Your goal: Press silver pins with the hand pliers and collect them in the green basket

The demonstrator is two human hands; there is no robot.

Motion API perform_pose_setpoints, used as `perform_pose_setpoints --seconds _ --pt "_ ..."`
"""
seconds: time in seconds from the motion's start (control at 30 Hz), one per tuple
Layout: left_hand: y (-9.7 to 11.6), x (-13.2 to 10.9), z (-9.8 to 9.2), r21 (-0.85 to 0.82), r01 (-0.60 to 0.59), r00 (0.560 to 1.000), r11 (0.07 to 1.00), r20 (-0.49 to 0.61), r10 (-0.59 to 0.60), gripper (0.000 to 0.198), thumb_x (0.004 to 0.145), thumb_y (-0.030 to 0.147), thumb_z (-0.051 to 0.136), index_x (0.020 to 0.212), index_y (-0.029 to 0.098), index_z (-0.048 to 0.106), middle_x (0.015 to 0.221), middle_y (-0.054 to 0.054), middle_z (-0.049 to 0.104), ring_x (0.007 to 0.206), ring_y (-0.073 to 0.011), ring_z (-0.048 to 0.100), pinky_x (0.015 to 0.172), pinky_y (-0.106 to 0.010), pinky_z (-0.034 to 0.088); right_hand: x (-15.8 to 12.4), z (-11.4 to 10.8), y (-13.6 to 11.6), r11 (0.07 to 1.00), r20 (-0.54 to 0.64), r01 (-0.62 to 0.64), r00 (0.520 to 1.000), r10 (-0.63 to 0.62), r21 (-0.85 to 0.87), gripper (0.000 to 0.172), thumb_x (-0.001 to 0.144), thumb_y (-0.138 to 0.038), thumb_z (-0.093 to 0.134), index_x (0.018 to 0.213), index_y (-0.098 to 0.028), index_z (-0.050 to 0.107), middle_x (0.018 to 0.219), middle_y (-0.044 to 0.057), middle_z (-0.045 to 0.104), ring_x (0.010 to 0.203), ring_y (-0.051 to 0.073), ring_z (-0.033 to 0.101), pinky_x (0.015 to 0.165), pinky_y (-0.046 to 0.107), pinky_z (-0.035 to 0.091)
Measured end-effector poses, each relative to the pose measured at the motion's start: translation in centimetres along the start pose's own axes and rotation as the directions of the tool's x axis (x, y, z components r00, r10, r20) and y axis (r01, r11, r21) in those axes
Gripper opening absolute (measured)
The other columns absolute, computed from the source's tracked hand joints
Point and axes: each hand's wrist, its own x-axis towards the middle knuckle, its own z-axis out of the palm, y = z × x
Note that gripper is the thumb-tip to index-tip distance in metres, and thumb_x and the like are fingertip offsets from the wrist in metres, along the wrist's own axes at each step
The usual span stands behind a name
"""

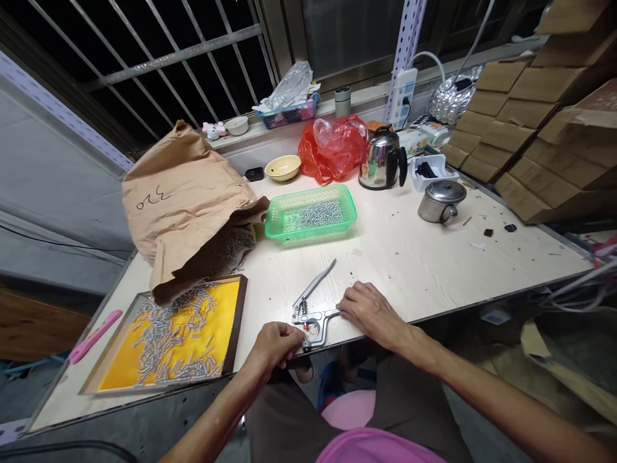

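A small metal hand press (311, 308) with a long lever raised toward the back right stands near the front edge of the pale table (409, 257). My left hand (277, 344) is closed in a pinch at the tool's jaw, and whatever it holds is too small to make out. My right hand (369, 308) lies curled on the table, fingertips touching the tool's base on its right side. A yellow tray (226, 308) with a dark frame, holding several small metal pins, lies to the left of my left hand.
A torn brown paper sack (186, 199) spills pins onto the tray. A green basket (349, 215) of pins sits mid-table. Behind are a kettle (382, 164), a lidded steel mug (439, 200), a red plastic bag (332, 151), a yellow bowl (283, 167), and stacked cardboard boxes (535, 122) at right.
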Motion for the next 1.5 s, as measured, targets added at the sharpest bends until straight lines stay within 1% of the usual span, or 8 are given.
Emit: perform_pose_setpoints --seconds 0.2,0.4,0.6,0.93,1.07,1.23,1.33,1.5 --pt "0.3 0.0 0.8 0.011 0.017 0.999 1.0 -0.047 -0.017 0.028 0.064 0.042 0.057 0.063 0.015 0.056 0.04 0.007 0.04 0.034 -0.0054 0.032 0.033 -0.018 0.025 2.0 -1.1 1.6 0.997 0.151 0.046 0.987 -0.054 0.058 0.074 0.073 -0.045 0.067 0.135 -0.017 0.038 0.144 0.017 0.028 0.132 0.031 0.022 0.102 0.046 0.025" --pt "0.4 0.0 1.1 0.009 0.043 0.996 0.999 -0.074 -0.042 0.03 0.063 0.045 0.058 0.065 0.015 0.058 0.038 0.007 0.04 0.033 -0.0062 0.032 0.033 -0.018 0.024 5.0 -1.3 3.1 0.991 0.343 0.111 0.931 -0.128 0.069 0.099 0.061 -0.061 0.068 0.139 -0.011 0.031 0.145 0.021 0.024 0.135 0.037 0.012 0.105 0.057 0.013" --pt "0.1 0.0 1.3 -0.043 0.059 0.995 0.997 -0.08 -0.062 0.033 0.062 0.048 0.06 0.063 0.016 0.054 0.037 0.007 0.041 0.033 -0.0055 0.034 0.033 -0.017 0.024 6.7 -1.7 2.8 0.984 0.309 0.18 0.936 -0.169 -0.007 0.095 0.055 -0.064 0.07 0.126 -0.007 0.043 0.118 0.018 0.048 0.11 0.032 0.041 0.098 0.056 0.024" --pt "-0.5 -0.5 1.0 0.061 0.031 0.996 0.998 -0.088 -0.025 0.04 0.071 0.057 0.053 0.063 0.017 0.052 0.042 0.005 0.043 0.035 -0.0089 0.039 0.036 -0.02 0.028 5.3 -2.7 1.1 0.991 0.333 0.119 0.938 -0.094 -0.053 0.043 0.07 -0.044 0.071 0.095 -0.011 0.059 0.1 0.012 0.052 0.097 0.025 0.044 0.08 0.036 0.036" --pt "0.3 -1.7 1.6 0.486 -0.267 0.839 0.832 -0.307 0.449 0.03 0.083 0.045 0.047 0.085 0.019 0.062 0.075 -0.002 0.061 0.067 -0.0168 0.059 0.058 -0.027 0.046 4.7 -3.3 0.4 0.996 0.33 0.079 0.942 -0.058 -0.05 0.039 0.073 -0.041 0.07 0.095 -0.011 0.059 0.102 0.012 0.053 0.096 0.024 0.046 0.078 0.034 0.037" --pt "2.0 0.4 3.4 0.751 -0.5 0.57 0.431 -0.09 0.817 0.042 0.083 0.03 0.054 0.122 0.018 0.048 0.118 -0.011 0.056 0.112 -0.0264 0.049 0.09 -0.041 0.045 4.5 -2.4 0.3 0.995 0.292 0.079 0.955 -0.057 -0.063 0.042 0.072 -0.041 0.07 0.098 -0.011 0.058 0.103 0.012 0.053 0.099 0.025 0.045 0.08 0.035 0.038" --pt "2.5 2.7 3.7 0.746 -0.56 0.553 0.36 0.012 0.833 0.053 0.081 0.027 0.055 0.13 0.015 0.038 0.129 -0.015 0.049 0.12 -0.0285 0.044 0.096 -0.046 0.041 4.2 -1.6 0.7 0.993 0.247 0.087 0.967 -0.066 -0.074 0.045 0.074 -0.043 0.068 0.102 -0.01 0.056 0.103 0.012 0.052 0.098 0.025 0.045 0.08 0.037 0.038" --pt "3.5 3.4 3.0 0.741 -0.54 0.678 0.399 0.102 0.728 0.059 0.079 0.027 0.057 0.133 0.019 0.034 0.125 -0.01 0.05 0.113 -0.0251 0.046 0.093 -0.04 0.042 4.1 -2.0 1.9 0.994 0.309 0.078 0.95 -0.049 -0.08 0.062 0.062 -0.048 0.075 0.106 -0.01 0.055 0.105 0.013 0.052 0.096 0.027 0.045 0.077 0.038 0.041"
